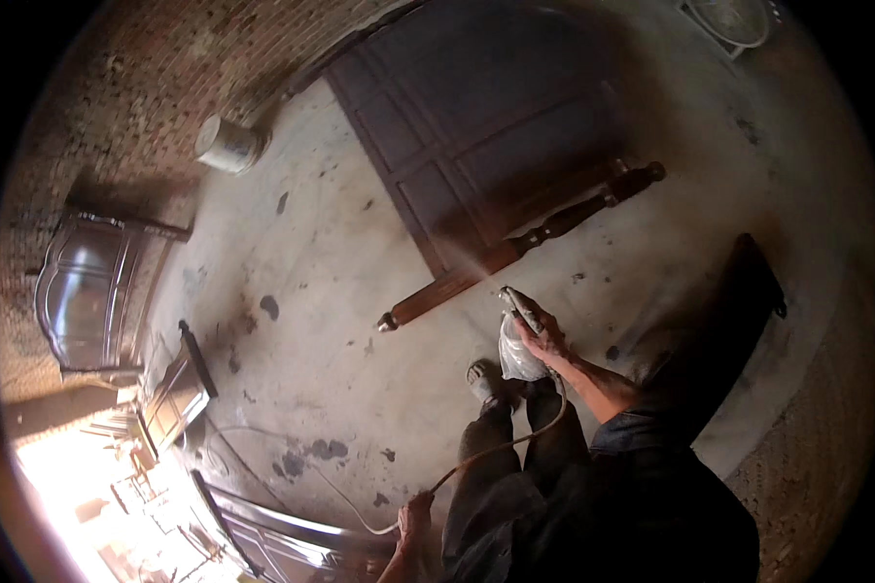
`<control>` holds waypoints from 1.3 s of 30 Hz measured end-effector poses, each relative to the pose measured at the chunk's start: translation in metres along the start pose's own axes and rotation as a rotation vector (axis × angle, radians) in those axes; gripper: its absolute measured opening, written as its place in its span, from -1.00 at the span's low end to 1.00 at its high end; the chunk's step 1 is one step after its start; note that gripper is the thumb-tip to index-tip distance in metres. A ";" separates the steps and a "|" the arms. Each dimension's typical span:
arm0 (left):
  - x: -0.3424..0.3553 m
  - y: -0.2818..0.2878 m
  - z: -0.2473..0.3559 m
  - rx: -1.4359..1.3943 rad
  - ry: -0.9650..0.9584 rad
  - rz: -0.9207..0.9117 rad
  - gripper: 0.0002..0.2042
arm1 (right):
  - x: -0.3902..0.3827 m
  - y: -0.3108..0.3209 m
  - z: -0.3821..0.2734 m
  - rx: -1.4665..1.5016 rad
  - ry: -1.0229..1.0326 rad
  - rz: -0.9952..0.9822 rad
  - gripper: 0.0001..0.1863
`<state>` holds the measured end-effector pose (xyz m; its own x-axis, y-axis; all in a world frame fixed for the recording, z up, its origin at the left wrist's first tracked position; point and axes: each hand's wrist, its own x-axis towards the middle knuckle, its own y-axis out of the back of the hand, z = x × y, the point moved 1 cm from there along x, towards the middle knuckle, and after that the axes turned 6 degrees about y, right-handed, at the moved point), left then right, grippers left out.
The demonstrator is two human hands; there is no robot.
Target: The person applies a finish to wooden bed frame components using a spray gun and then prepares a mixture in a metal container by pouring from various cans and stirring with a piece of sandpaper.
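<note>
My right hand point(548, 340) is closed round the handle of a spray gun point(523, 309) with a pale, plastic-looking cup point(518, 354) below it. A fine mist leaves the nozzle toward a dark brown turned bedpost point(457, 280), which runs along the near edge of a large panelled headboard point(476, 107). The gun is apart from the wood. Low in the view, my left hand point(415, 517) is wrapped round the hose point(496, 449), which loops up to the gun and trails away to the left.
A whitish bucket point(227, 146) stands by the brick wall point(180, 68). Glossy dark bed panels lean at the left point(86, 291) and lie at the lower left point(282, 530). Another dark panel point(734, 330) is close on my right. The stained concrete floor point(311, 389) has hose across it.
</note>
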<state>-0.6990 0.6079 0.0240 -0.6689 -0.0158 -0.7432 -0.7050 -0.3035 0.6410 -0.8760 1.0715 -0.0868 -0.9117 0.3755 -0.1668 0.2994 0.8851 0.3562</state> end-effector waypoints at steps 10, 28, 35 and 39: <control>0.042 -0.040 0.057 -0.017 -0.434 -0.005 -0.77 | 0.051 0.208 0.068 -0.160 0.067 0.457 -0.50; 0.028 -0.018 0.036 -0.056 -0.197 0.074 -0.75 | 0.049 0.095 0.053 -0.180 0.072 0.306 -0.40; 0.016 0.014 0.015 -0.087 0.078 0.040 -0.73 | 0.044 0.008 -0.025 0.089 0.154 0.004 -0.54; 0.030 0.012 0.008 -0.075 -0.017 0.077 -0.72 | 0.054 -0.004 0.003 0.291 0.089 -0.056 -0.54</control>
<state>-0.7297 0.6113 0.0107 -0.7250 -0.0257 -0.6883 -0.6319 -0.3726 0.6796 -0.9255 1.0892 -0.0996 -0.9463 0.3098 -0.0927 0.3044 0.9501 0.0684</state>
